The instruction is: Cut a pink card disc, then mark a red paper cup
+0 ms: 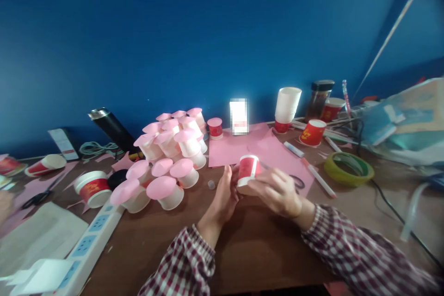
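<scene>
Both my hands hold a small red and white paper cup (248, 169) just above the brown table (256, 245). My left hand (225, 196) touches its left side with fingers straight. My right hand (277, 190) wraps around its right side and bottom. Under and behind the cup lies a sheet of pink paper (243, 148). A pair of scissors (297, 181) lies half hidden behind my right hand.
A heap of white cups with pink paper lids (169, 157) stands left of my hands. A power strip (90, 236) lies front left. A green tape roll (348, 168), markers (317, 176), stacked white cups (287, 106) and red cups (312, 132) are to the right. A black flask (111, 128) leans at the wall.
</scene>
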`<state>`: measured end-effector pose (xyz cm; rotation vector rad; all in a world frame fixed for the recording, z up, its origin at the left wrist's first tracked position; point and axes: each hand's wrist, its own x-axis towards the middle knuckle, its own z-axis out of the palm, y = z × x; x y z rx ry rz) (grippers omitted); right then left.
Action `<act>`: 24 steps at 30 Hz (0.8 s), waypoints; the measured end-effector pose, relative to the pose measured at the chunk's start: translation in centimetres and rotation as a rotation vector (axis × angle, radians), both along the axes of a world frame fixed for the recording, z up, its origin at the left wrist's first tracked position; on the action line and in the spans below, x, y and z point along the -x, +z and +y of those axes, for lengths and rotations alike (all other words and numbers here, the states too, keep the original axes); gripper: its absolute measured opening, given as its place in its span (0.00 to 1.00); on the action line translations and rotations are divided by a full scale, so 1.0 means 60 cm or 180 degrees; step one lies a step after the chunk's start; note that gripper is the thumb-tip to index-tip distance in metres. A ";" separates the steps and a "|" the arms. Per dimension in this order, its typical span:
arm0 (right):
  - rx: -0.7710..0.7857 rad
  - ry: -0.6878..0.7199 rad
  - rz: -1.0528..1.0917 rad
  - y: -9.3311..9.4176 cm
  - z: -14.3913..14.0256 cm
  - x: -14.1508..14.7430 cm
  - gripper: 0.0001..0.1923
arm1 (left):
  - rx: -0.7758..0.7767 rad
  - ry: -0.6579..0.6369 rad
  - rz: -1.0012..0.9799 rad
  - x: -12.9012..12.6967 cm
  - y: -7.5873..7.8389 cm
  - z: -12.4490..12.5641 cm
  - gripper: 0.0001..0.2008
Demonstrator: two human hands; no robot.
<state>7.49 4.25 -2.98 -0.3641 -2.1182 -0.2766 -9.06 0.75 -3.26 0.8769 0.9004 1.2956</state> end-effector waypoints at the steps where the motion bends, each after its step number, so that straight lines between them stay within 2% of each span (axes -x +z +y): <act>1: -0.0029 0.0073 -0.0105 0.000 -0.002 0.002 0.12 | 0.0110 -0.0223 -0.0285 0.002 0.002 0.002 0.25; 4: -0.0024 0.0145 -0.0175 0.000 -0.003 0.008 0.10 | 0.0152 -0.0193 -0.0556 0.010 0.004 0.007 0.14; 7: 0.0255 0.0128 -0.0134 0.006 -0.003 0.011 0.12 | 0.0104 -0.0057 -0.0638 0.016 0.000 0.012 0.12; 11: 0.0845 -0.0120 -0.0023 0.016 -0.009 -0.002 0.14 | 0.0172 0.0457 -0.0864 0.017 -0.008 0.017 0.11; 15: 0.1282 -0.0846 0.0004 0.016 -0.015 -0.056 0.09 | 0.0299 0.0477 -0.0879 0.015 -0.009 0.015 0.10; 20: 0.1660 -0.2356 -0.0745 0.008 -0.014 -0.153 0.12 | 0.0117 0.0368 -0.0921 0.011 -0.007 0.011 0.08; 24: 0.2067 -0.2624 -0.1209 0.006 -0.017 -0.194 0.12 | 0.0002 0.0502 -0.0981 0.011 -0.009 0.012 0.08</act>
